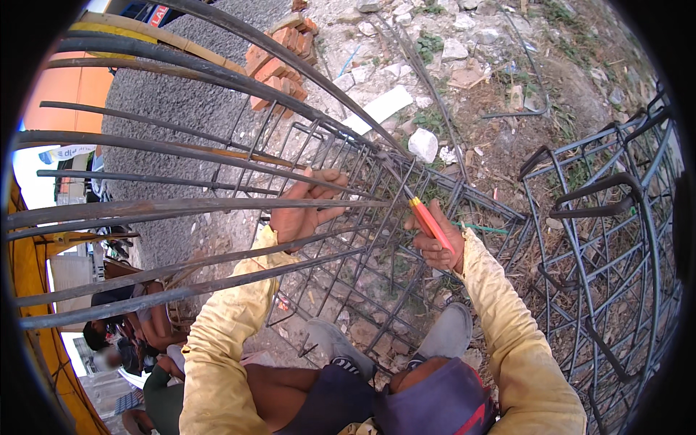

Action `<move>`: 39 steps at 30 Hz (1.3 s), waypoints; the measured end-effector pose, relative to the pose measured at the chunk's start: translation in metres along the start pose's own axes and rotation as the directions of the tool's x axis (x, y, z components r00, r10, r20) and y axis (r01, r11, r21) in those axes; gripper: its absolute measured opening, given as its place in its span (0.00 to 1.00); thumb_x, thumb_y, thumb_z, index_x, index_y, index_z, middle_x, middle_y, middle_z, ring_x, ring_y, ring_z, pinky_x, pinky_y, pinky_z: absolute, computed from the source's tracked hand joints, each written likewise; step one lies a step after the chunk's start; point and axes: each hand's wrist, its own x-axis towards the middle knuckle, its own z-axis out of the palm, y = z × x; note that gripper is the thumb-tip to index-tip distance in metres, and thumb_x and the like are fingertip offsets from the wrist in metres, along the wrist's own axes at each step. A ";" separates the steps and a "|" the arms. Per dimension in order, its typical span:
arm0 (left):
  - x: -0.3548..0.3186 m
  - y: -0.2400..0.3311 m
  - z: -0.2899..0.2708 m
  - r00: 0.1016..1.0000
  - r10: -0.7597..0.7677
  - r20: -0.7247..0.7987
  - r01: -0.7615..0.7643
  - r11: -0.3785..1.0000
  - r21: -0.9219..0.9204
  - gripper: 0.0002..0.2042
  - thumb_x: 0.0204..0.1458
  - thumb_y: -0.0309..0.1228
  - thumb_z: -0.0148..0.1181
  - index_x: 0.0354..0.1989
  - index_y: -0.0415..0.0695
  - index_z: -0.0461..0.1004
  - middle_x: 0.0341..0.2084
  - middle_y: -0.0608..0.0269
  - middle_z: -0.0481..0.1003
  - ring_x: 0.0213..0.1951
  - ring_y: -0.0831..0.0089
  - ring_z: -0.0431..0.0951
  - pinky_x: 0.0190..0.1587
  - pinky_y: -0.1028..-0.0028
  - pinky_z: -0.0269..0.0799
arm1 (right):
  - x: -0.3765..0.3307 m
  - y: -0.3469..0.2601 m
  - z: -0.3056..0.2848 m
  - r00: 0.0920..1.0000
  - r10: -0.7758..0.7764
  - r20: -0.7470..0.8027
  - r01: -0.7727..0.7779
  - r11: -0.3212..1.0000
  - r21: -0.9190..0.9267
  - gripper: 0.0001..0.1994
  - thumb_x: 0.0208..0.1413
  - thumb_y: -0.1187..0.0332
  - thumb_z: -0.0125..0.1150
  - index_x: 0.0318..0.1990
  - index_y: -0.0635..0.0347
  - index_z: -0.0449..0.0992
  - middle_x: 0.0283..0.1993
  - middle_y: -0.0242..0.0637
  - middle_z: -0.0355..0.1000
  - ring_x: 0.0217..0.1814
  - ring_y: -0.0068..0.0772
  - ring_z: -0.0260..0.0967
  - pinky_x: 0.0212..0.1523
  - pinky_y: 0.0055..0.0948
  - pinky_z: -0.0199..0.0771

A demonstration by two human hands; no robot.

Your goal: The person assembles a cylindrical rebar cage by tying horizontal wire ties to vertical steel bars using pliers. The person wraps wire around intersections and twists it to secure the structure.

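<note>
Up close, the left hand (308, 206) grips a rebar cage (348, 217) bar; the right hand's (435, 243) grip holds an orange-handled tool (429, 221).

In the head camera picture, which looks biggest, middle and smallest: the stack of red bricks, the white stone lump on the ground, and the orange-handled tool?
1. Stack of red bricks, clearly the largest.
2. Orange-handled tool in the right hand.
3. White stone lump.

The tool and stone look close in size, and the tool sits nearer the camera, so that order is unsure.

Rebar cage (348, 239) lay ahead of the person; brick pile (279, 61) behind it, upper left. Second cage (609, 239) stood right. White stone (423, 143) sat between, probably on rubble ground (507, 58).
</note>
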 end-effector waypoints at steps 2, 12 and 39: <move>-0.001 -0.002 -0.002 1.000 -0.003 0.005 0.003 1.000 0.007 0.25 0.67 0.49 0.41 0.58 0.40 0.68 0.57 0.52 0.71 0.61 0.65 0.70 0.54 0.63 0.79 | 0.004 0.005 -0.009 0.994 0.003 0.109 -0.009 0.998 0.055 0.29 0.64 0.41 0.48 0.57 0.57 0.65 0.24 0.33 0.68 0.10 0.23 0.64 0.10 0.25 0.66; 0.001 -0.008 -0.002 1.000 0.009 0.011 -0.009 0.999 -0.054 0.23 0.68 0.47 0.42 0.57 0.40 0.69 0.55 0.54 0.73 0.60 0.66 0.70 0.52 0.64 0.79 | 0.001 0.007 0.011 0.579 -0.815 0.019 -0.181 -0.152 -0.972 0.13 0.58 0.64 0.59 0.46 0.62 0.70 0.36 0.43 0.73 0.24 0.30 0.72 0.26 0.29 0.70; 0.003 -0.010 -0.011 0.999 -0.026 -0.025 0.028 0.998 0.064 0.22 0.66 0.49 0.46 0.56 0.45 0.70 0.56 0.60 0.72 0.59 0.71 0.70 0.53 0.65 0.74 | -0.064 0.066 0.014 0.220 -0.893 -0.392 -0.654 0.163 -0.739 0.29 0.51 0.55 0.69 0.54 0.63 0.67 0.37 0.42 0.74 0.37 0.35 0.72 0.44 0.36 0.72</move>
